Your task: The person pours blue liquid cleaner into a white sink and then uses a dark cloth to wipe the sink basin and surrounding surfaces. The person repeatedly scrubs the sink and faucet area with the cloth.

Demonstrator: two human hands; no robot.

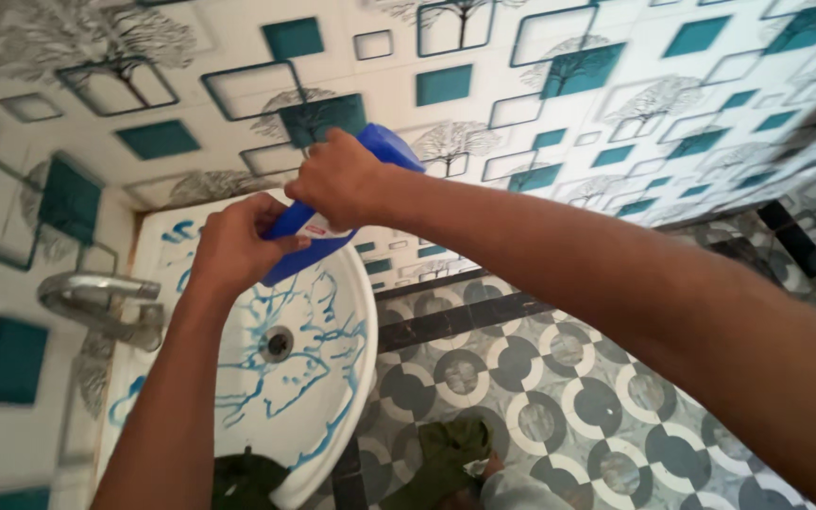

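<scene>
I hold a blue plastic bottle [384, 151] tilted above a white washbasin [356, 312]. My right hand [342, 179] grips the bottle's body from above. My left hand [238, 241] closes around its lower neck end, which points toward the basin. Blue liquid runs in streaks [309, 373] across the basin's inner wall, around the metal drain [277, 343]. The bottle's cap end is hidden under my left hand.
A chrome tap [96, 297] sticks out of the wall at the left of the basin. Teal-and-white patterned tiles [446, 85] cover the wall behind. The floor [569, 397] has grey circle tiles. Dark green cloth [446, 453] lies near my feet below the basin.
</scene>
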